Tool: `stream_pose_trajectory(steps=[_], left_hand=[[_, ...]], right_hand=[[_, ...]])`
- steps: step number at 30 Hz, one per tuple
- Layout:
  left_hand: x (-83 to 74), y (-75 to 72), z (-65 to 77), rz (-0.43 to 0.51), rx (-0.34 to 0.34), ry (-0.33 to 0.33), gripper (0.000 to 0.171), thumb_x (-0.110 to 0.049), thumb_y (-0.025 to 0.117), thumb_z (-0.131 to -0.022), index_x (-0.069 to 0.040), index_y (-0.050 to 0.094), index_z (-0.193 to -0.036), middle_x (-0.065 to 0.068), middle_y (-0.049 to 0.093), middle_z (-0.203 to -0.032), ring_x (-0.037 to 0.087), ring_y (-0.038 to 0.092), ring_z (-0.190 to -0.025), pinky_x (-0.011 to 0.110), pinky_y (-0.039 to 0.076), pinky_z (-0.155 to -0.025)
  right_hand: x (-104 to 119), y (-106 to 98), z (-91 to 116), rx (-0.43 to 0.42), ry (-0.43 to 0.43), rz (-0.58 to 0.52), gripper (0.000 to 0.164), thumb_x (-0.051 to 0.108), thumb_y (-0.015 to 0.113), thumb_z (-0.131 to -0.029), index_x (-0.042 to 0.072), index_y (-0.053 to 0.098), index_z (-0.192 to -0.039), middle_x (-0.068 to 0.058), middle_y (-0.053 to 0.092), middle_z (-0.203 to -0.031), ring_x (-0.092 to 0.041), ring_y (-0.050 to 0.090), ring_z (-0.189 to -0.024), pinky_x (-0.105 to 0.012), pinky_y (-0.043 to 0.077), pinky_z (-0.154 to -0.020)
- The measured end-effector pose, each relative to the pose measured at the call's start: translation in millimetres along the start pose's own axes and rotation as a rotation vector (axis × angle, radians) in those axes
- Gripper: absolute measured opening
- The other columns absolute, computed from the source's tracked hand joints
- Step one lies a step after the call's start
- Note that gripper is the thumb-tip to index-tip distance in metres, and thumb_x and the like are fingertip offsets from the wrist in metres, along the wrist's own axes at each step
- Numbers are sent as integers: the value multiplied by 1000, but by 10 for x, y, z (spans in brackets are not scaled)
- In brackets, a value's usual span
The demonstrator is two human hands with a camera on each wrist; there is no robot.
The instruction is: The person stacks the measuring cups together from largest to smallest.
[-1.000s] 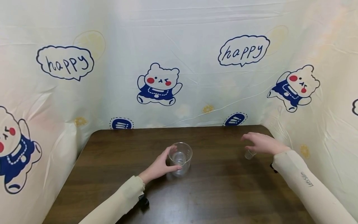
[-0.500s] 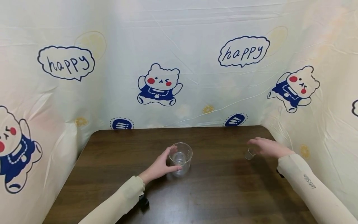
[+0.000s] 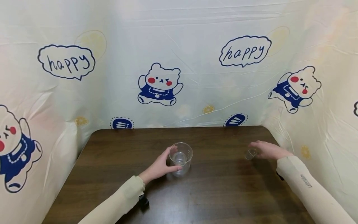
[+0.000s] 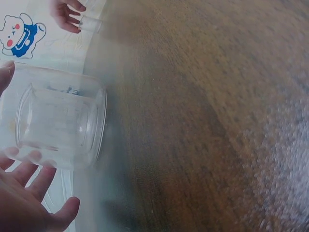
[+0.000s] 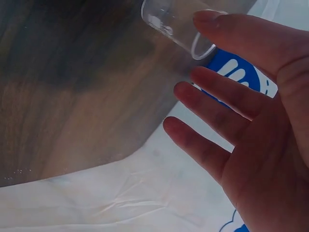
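In the head view my left hand is around a clear glass beaker on the table, thumb in front and fingers at its far side. Through the beaker's wall a smaller clear vessel shows inside it. My right hand is at the right, beside a small clear glass that stands on the table. In the right wrist view the thumb overlaps the small glass's rim, and three fingers are spread and apart from it. The remaining finger is hidden.
The dark wooden table has rounded far corners. A pale curtain with printed bears and "happy" bubbles hangs along its back and sides. A black wrist device sits under the left sleeve.
My right hand has moved slightly right and down to the small glass, its fingers lowering beside the rim. The left hand and the beaker have stayed in place.
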State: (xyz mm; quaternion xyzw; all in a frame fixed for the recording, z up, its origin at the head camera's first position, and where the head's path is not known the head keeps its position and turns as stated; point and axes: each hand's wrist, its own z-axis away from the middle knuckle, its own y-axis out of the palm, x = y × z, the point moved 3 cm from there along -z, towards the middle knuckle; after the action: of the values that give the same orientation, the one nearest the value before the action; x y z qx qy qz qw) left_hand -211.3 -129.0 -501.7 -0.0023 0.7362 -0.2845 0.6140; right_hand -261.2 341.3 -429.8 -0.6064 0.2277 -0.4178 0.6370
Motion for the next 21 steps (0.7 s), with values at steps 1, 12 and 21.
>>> stream_pose_trajectory(steps=[1, 12, 21], left_hand=[[4, 0, -1, 0, 0, -1, 90, -31, 89, -86, -13, 38, -158, 6, 50, -155, 24, 43, -147, 51, 30, -120], [-3, 2, 6, -4, 6, 7, 90, -33, 88, -86, -13, 38, -158, 7, 51, -154, 27, 44, -146, 55, 31, -119], [2, -6, 3, -5, 0, 12, 90, -32, 89, -85, -14, 39, -158, 6, 52, -154, 26, 45, -145, 54, 31, -119]], right_hand=[[-12, 15, -9, 5, 1, -1, 41, -2, 82, -80, -2, 68, -119, -17, 70, -108, -36, 68, -99, -55, 56, -87], [-125, 128, -81, 28, 16, 1, 40, -1, 81, -80, -2, 68, -118, -15, 70, -103, -31, 67, -93, -50, 56, -81], [-165, 140, -100, 34, 25, 5, 36, -1, 83, -79, 1, 68, -112, -12, 68, -97, -26, 65, -87, -47, 56, -77]])
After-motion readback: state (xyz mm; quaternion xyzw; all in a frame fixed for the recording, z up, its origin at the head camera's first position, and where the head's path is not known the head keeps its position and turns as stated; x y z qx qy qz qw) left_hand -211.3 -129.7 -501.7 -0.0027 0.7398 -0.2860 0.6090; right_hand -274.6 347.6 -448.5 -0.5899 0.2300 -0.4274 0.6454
